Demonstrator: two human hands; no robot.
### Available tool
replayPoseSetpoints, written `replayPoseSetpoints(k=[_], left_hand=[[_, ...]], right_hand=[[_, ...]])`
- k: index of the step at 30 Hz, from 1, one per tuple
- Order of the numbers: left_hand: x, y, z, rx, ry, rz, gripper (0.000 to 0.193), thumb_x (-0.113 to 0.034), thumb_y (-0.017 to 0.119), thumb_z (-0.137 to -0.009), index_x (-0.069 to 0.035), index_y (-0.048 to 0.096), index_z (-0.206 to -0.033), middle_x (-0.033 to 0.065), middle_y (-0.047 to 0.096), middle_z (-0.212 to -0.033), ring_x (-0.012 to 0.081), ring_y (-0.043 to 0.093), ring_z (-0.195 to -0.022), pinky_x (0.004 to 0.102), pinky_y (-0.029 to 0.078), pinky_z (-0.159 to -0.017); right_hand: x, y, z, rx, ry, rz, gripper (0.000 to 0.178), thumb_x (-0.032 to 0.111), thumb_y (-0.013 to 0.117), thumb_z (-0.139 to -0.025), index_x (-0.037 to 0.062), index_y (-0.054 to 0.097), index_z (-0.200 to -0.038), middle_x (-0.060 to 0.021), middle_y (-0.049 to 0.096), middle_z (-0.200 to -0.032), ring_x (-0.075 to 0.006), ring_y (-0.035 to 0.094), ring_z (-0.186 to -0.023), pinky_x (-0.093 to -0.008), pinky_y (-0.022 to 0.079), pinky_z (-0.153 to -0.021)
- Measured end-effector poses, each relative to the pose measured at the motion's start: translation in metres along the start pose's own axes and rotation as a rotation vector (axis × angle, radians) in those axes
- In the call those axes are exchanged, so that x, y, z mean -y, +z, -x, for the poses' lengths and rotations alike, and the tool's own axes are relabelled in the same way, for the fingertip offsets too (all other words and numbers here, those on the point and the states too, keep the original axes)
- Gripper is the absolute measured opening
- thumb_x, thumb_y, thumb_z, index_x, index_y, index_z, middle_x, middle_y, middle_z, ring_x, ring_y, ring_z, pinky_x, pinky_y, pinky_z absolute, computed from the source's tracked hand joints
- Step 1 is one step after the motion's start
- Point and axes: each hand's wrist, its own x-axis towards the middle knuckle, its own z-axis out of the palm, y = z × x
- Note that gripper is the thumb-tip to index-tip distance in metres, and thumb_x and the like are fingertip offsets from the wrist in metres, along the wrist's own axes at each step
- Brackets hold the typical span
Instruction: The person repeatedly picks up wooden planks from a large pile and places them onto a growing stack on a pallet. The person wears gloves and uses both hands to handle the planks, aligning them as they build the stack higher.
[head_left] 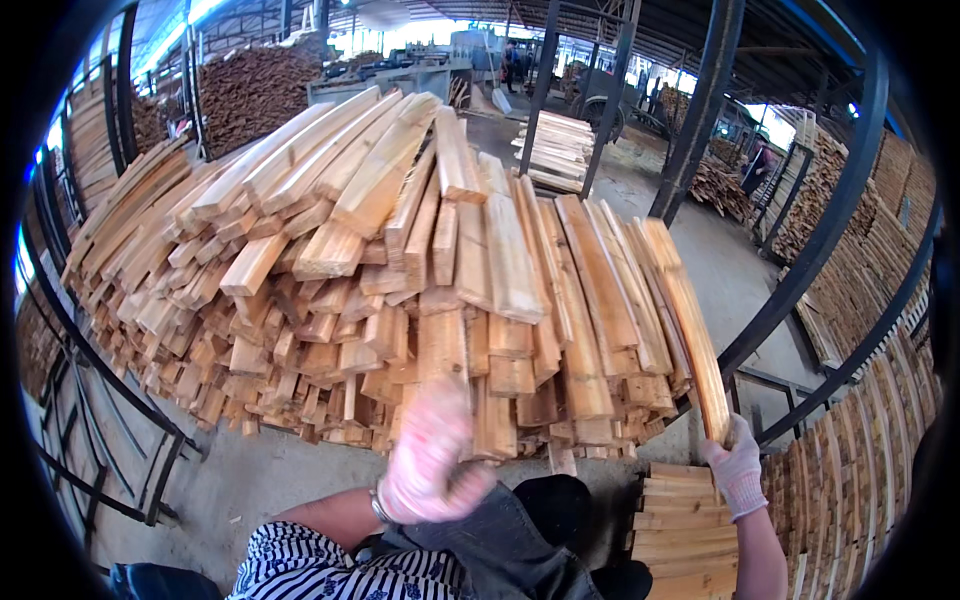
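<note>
My right hand (737,464), in a pale knitted glove, is closed round the near end of a long wooden strip (690,325). That strip slants away along the right side of a large heap of sawn wooden strips (430,340). In front of the heap's near ends is my left hand (436,455), gloved in pinkish white and somewhat blurred. Its thumb stands apart from the fingers, and I see nothing held in it. Below my right hand lies a neat stack of strips (680,520), side by side.
A tall layered wall of strips (860,470) stands at the right. Dark metal posts (700,110) and a curved frame (815,270) rise beyond the heap. A metal rack (110,480) is at the left. Farther back are a pale strip pile (560,150), machinery (400,80) and a person (757,165).
</note>
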Motion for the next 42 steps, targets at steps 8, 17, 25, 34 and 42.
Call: replayPoseSetpoints(k=[8, 17, 25, 34, 42], left_hand=[[0.038, -0.049, -0.033, -0.494, -0.451, 0.227, 0.084, -0.036, 0.06, -0.099, -0.005, 0.011, -0.16, 0.0175, 0.016, -0.166, 0.0337, 0.02, -0.152, 0.0487, 0.016, -0.124], [0.053, -0.013, -0.091, -0.457, -0.401, 0.657, 0.112, -0.035, 0.08, -0.084, -0.016, 0.003, -0.162, 0.0112, 0.003, -0.168, 0.0324, 0.004, -0.154, 0.0528, 0.009, -0.124], [0.07, -0.01, -0.135, 0.0, -0.44, 0.973, 0.068, -0.02, 0.071, -0.092, -0.006, 0.04, -0.151, 0.0172, 0.045, -0.151, 0.0293, 0.042, -0.142, 0.0443, 0.038, -0.116], [0.116, -0.039, -0.144, 0.145, -0.232, -0.48, 0.069, -0.03, 0.071, -0.093, -0.005, 0.039, -0.149, 0.0139, 0.039, -0.157, 0.0274, 0.047, -0.138, 0.0352, 0.039, -0.114], [0.105, -0.015, -0.178, 0.336, -0.629, -0.058, 0.076, -0.046, 0.063, -0.094, -0.003, 0.039, -0.152, 0.0236, 0.031, -0.16, 0.0347, 0.033, -0.147, 0.0384, 0.028, -0.12]], right_hand=[[0.258, 0.047, -0.02, 0.481, 0.022, -1.07, 0.06, 0.046, 0.072, -0.088, -0.0008, 0.056, -0.121, -0.0076, 0.062, -0.087, -0.0146, 0.061, -0.068, -0.0273, 0.055, -0.061], [0.399, 0.133, -0.114, 0.591, -0.264, -1.094, 0.057, 0.045, 0.077, -0.086, 0.0018, 0.056, -0.117, -0.0094, 0.063, -0.102, -0.0162, 0.064, -0.087, -0.022, 0.057, -0.067], [0.349, 0.103, -0.172, 1.061, -0.162, -1.126, 0.043, 0.041, 0.059, -0.098, 0.0099, 0.06, -0.128, -0.009, 0.069, -0.113, -0.0199, 0.07, -0.094, -0.0387, 0.062, -0.082], [0.335, 0.159, -0.17, 0.72, 0.07, -1.192, 0.022, 0.023, 0.051, -0.102, 0.0081, 0.067, -0.107, -0.0073, 0.07, -0.096, -0.0196, 0.071, -0.082, -0.0347, 0.06, -0.064], [0.306, 0.163, -0.171, 0.581, -0.235, -1.188, 0.036, 0.031, 0.062, -0.096, 0.0028, 0.068, -0.117, -0.0147, 0.071, -0.109, -0.0246, 0.07, -0.087, -0.0415, 0.057, -0.073]])
